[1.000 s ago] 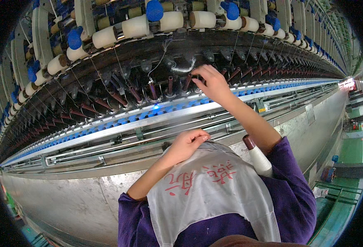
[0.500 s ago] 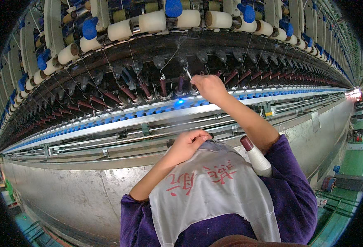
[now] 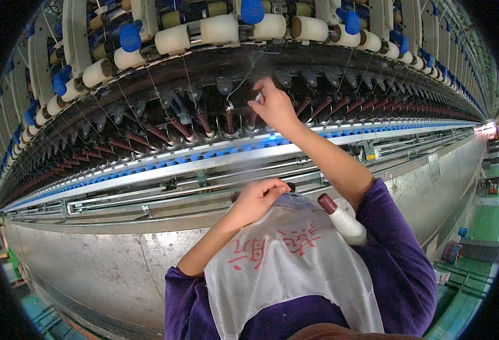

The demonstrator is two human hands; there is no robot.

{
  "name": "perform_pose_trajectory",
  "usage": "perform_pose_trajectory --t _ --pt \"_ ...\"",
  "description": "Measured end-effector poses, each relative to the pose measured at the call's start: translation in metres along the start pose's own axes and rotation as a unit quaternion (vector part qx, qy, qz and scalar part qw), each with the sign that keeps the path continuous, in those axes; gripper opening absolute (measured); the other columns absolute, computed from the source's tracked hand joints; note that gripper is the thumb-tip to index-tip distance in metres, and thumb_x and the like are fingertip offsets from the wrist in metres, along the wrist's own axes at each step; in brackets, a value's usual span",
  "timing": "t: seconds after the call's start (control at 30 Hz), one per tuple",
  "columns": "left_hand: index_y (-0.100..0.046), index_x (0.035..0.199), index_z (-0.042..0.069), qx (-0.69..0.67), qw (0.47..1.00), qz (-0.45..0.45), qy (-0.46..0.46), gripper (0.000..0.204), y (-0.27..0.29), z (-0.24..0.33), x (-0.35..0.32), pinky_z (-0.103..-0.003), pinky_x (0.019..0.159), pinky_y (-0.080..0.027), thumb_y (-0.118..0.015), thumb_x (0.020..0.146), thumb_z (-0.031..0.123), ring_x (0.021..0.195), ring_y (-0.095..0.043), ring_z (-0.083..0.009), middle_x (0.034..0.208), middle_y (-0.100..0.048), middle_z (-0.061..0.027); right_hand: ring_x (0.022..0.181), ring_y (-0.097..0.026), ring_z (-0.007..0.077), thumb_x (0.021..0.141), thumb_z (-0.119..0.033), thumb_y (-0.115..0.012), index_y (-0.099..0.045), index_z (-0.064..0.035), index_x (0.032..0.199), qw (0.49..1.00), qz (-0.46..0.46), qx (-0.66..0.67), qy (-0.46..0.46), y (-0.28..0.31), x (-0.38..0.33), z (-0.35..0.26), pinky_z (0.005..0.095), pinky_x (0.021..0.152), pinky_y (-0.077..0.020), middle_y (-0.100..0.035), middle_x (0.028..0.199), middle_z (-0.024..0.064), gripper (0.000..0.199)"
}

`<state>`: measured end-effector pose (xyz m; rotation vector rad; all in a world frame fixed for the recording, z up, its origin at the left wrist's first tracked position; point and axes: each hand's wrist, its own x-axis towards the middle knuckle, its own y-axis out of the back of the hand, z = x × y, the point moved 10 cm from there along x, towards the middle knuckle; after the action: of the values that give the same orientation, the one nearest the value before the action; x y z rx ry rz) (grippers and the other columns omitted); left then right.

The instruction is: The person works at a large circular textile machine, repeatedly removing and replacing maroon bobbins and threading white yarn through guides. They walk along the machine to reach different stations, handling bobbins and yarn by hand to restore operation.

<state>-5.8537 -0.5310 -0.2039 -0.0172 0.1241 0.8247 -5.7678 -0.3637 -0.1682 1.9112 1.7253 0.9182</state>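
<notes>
Before the spinning frame, my right hand (image 3: 276,107) is raised among the spindles, its thumb and forefinger curled round a small pale thing I cannot make out. Just left of it, a dark red bobbin (image 3: 229,120) has a white tuft of fibre at its top, with a strand slanting up from it. Another bobbin (image 3: 252,118) stands directly below my fingers. My left hand (image 3: 256,199) is closed at the apron's (image 3: 283,266) upper edge; what it grips is hidden. A yarn-wound bobbin (image 3: 346,222), white with a dark red end, lies against my right upper arm.
White rollers (image 3: 220,28) and blue knobs (image 3: 253,11) line the machine above. A long row of bobbins (image 3: 159,134) curves off to both sides. The silver rail (image 3: 147,168) with blue parts runs below them, and a metal panel (image 3: 102,255) faces me.
My right hand has moved slightly up and left, its fingers now higher by the spindle. The blue light has shifted right along the rail. My left hand stays put.
</notes>
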Motion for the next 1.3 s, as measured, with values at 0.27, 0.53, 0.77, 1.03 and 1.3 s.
perform_pose_trajectory --t 0.27,0.53,0.77,1.03,1.3 --pt "-0.063 0.095 0.001 -0.018 1.000 0.016 0.017 0.017 0.013 -0.005 -0.012 -0.025 0.078 -0.046 -0.052 0.090 0.013 0.085 -0.060 -0.0129 0.092 -0.066 -0.0059 0.065 -0.060 0.0316 0.071 -0.008 -0.058 -0.053 -0.0080 0.083 0.970 0.094 -0.187 0.126 0.021 0.005 -0.030 0.0401 0.059 -0.0500 -0.060 0.072 0.0103 0.013" --pt "-0.063 0.095 0.001 -0.020 1.000 0.019 -0.007 0.018 0.018 -0.001 -0.012 -0.026 0.077 -0.046 -0.051 0.090 0.014 0.084 -0.061 -0.0149 0.091 -0.066 -0.0074 0.070 -0.059 0.0286 0.070 -0.009 -0.060 -0.054 -0.0065 0.076 0.952 0.098 -0.209 0.201 0.017 -0.003 -0.042 0.0385 0.059 -0.0499 -0.058 0.069 0.0101 0.009" --pt "-0.062 0.095 0.000 -0.019 1.000 0.017 -0.008 0.018 0.016 -0.003 -0.012 -0.028 0.073 -0.047 -0.051 0.089 0.014 0.082 -0.062 -0.0182 0.091 -0.066 -0.0093 0.060 -0.061 0.0313 0.074 -0.016 -0.063 -0.060 -0.0033 0.073 0.980 0.034 -0.168 0.102 0.014 0.009 -0.023 0.0387 0.058 -0.0500 -0.062 0.063 0.0124 0.013" --pt "-0.062 0.096 0.000 -0.015 0.999 0.048 0.001 0.020 0.023 -0.006 -0.023 -0.026 0.075 -0.046 -0.052 0.090 0.016 0.081 -0.061 -0.0161 0.089 -0.066 -0.0088 0.057 -0.063 0.0189 0.076 -0.023 -0.066 -0.062 0.0019 0.074 0.996 -0.046 -0.060 -0.043 0.011 0.026 0.007 0.0305 0.057 -0.0489 -0.064 0.062 0.0101 0.025" --pt "-0.063 0.097 0.002 0.006 1.000 0.011 -0.017 0.018 0.016 0.013 -0.022 -0.024 0.073 -0.046 -0.052 0.089 0.014 0.079 -0.060 -0.0132 0.088 -0.067 -0.0065 0.061 -0.064 0.0224 0.077 -0.021 -0.066 -0.063 -0.0016 0.073 0.994 -0.087 -0.031 -0.059 0.011 0.023 0.014 0.0325 0.059 -0.0496 -0.064 0.063 0.0100 0.020"
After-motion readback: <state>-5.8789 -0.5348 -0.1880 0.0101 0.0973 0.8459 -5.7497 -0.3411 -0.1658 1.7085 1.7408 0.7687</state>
